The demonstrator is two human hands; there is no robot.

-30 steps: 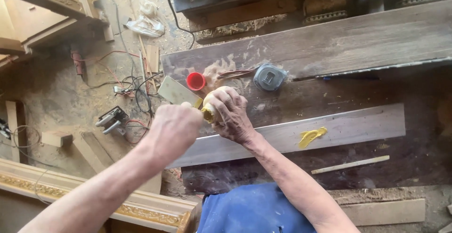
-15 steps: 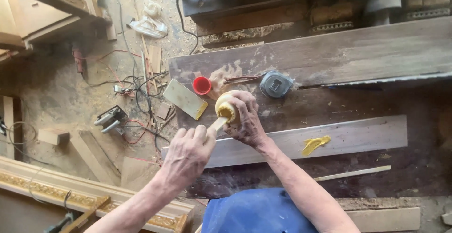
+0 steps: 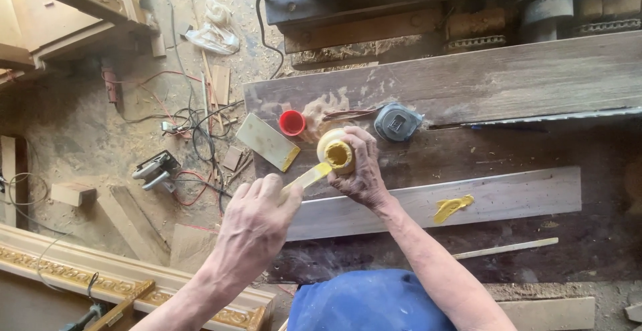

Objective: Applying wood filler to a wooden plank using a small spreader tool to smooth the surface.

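Right hand (image 3: 358, 167) wrapped around one small yellow jar (image 3: 336, 152), fingers clenched on its side, open mouth tipped toward the camera and showing yellow paste inside. Jar held just above the bench (image 3: 468, 77), near the left end of one long grey board (image 3: 481, 197). Left hand (image 3: 257, 221) pinching one flat wooden stick (image 3: 306, 177), fingers closed on its lower end, paste-coated tip touching the jar's rim.

On the board, one smear of yellow paste (image 3: 453, 207), well apart from the jar. Just beyond the jar, one red cap (image 3: 291, 123) lying open side up, and one grey tape measure (image 3: 397, 122) to its right. One flat pale wood offcut (image 3: 269, 142) with a yellow edge beside the red cap, hanging over the bench end. One thin wooden strip (image 3: 505, 248) lying on the dark bench surface below the board.

On the dusty floor to the left: tangled wires (image 3: 194, 130), one small metal tool (image 3: 155, 169), one crumpled plastic bag (image 3: 214, 31), one gilded carved moulding (image 3: 100, 277). Blue cloth (image 3: 368, 301) at the bottom edge.
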